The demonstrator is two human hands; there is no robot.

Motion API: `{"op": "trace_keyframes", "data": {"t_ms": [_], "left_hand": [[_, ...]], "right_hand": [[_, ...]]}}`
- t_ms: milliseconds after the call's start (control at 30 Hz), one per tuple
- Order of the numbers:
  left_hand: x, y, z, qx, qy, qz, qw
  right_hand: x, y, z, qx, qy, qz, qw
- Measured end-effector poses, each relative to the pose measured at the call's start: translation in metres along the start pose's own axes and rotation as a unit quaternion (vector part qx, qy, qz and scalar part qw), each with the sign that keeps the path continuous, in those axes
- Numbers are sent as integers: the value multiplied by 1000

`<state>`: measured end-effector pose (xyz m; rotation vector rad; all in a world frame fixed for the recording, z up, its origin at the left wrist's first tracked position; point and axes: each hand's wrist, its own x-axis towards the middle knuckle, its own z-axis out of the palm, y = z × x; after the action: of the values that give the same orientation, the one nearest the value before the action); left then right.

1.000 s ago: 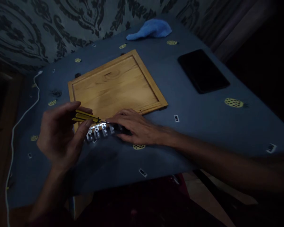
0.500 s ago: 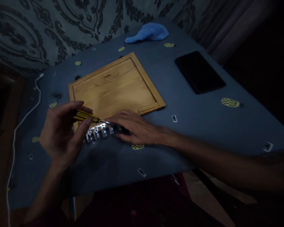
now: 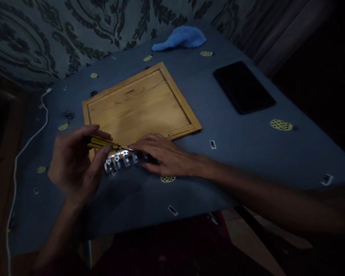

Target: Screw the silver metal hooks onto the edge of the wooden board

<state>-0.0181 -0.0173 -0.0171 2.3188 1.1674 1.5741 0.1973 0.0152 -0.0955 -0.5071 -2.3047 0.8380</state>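
My left hand is closed round the yellow and black handle of a screwdriver. The shaft points right, its tip by a shiny metal hook rail along the near edge of a framed wooden board. Several curved hooks hang from the rail towards me. My right hand grips the right part of the rail, index finger near the screwdriver tip and thumb below. The screw under the tip, if any, is too small to make out.
A black tablet-like slab lies on the right of the blue patterned tablecloth. At the back rests a crumpled blue cloth. A white cable runs down the left side. A patterned wall covering stands behind.
My left hand and the screwdriver handle have shifted very slightly. My right hand and the rail hold their place, and the whole view has moved a little.
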Motion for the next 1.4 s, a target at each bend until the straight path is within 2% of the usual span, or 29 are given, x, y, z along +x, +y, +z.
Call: {"op": "trace_keyframes", "data": {"t_ms": [233,400,800,933,1100,1233,1400], "left_hand": [[3,0,-5,18,40,13,999],[1,0,-2,-1,39,4,999],[-2,3,2,-11,23,-5,1000],[-3,3,1,26,9,7,1000],[-6,0,-6,123,-29,7,992],[-8,-4,-11,174,-32,14,984],[-7,-1,-9,153,-26,1,988]], "right_hand": [[0,-1,-1,1,-4,9,1000],[1,-3,-3,13,-20,26,999],[1,-3,-4,11,-16,13,1000],[1,-1,-3,3,-19,15,1000],[1,-2,-2,5,-20,22,1000],[1,-3,-3,10,-25,27,999],[1,-3,-4,16,-29,33,999]]}}
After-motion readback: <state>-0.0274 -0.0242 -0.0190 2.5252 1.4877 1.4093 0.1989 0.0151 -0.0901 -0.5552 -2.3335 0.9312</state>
